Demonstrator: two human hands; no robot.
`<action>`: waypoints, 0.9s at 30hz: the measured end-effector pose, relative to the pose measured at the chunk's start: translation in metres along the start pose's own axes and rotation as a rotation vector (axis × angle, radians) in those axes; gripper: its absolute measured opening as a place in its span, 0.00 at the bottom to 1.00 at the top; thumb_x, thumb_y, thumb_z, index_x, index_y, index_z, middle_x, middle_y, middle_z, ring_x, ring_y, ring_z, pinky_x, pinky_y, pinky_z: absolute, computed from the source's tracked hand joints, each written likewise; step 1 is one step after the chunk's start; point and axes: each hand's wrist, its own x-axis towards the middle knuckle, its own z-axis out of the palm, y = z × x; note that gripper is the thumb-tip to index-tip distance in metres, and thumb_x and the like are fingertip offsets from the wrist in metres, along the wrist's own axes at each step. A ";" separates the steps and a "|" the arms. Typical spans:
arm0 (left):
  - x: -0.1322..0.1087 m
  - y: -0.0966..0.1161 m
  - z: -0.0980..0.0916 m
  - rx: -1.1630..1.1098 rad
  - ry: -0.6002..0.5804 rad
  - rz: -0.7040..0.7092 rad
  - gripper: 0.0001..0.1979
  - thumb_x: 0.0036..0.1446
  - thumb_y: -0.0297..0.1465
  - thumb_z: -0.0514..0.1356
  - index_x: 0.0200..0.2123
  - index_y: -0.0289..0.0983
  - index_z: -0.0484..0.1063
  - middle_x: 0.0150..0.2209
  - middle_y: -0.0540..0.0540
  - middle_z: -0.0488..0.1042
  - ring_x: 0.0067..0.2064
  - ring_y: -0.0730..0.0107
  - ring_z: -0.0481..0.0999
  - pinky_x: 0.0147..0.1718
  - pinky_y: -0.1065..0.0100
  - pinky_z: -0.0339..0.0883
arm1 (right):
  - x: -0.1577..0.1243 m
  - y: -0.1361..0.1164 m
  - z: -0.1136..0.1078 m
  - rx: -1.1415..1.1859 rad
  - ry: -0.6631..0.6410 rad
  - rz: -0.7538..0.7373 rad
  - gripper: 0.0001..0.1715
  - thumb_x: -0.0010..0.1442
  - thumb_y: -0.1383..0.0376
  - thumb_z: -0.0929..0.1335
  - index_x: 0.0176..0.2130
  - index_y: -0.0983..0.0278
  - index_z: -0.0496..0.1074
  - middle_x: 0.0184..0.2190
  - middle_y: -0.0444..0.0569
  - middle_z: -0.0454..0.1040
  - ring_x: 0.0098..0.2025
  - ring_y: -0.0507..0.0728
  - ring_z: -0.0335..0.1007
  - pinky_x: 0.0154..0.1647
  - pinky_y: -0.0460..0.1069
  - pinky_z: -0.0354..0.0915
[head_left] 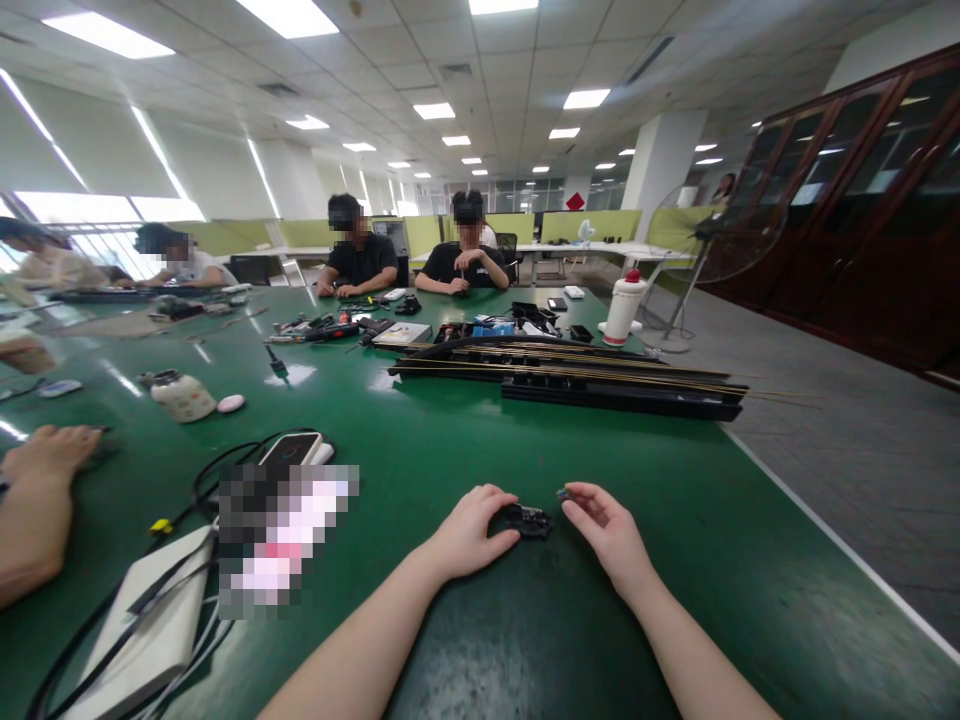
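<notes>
My left hand [480, 530] grips the left end of a small black part [531, 520] with fine detail on its upper face, thumb in front and fingers behind. The part rests on or just over the green table [420, 450]. To its right, my right hand [604, 525] pinches a tiny bluish piece [563, 495] between thumb and fingertips. A narrow gap separates that piece from the black part. What kind of parts these are is too small to tell.
Long black rails with thin brass-coloured rods [622, 385] lie ahead. A white bottle [624, 310] stands behind them. At left are cables, a white notebook-like slab [150, 610], a phone [292, 450], a patterned jar [180, 395] and another person's arm [45, 510]. Co-workers sit across the table.
</notes>
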 end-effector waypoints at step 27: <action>0.000 0.001 -0.002 0.023 -0.007 0.000 0.19 0.53 0.32 0.60 0.49 0.38 0.67 0.44 0.44 0.70 0.46 0.61 0.67 0.49 0.61 0.62 | 0.000 0.002 -0.003 0.078 0.075 0.036 0.27 0.43 0.50 0.73 0.40 0.63 0.73 0.38 0.54 0.78 0.43 0.62 0.73 0.50 0.59 0.65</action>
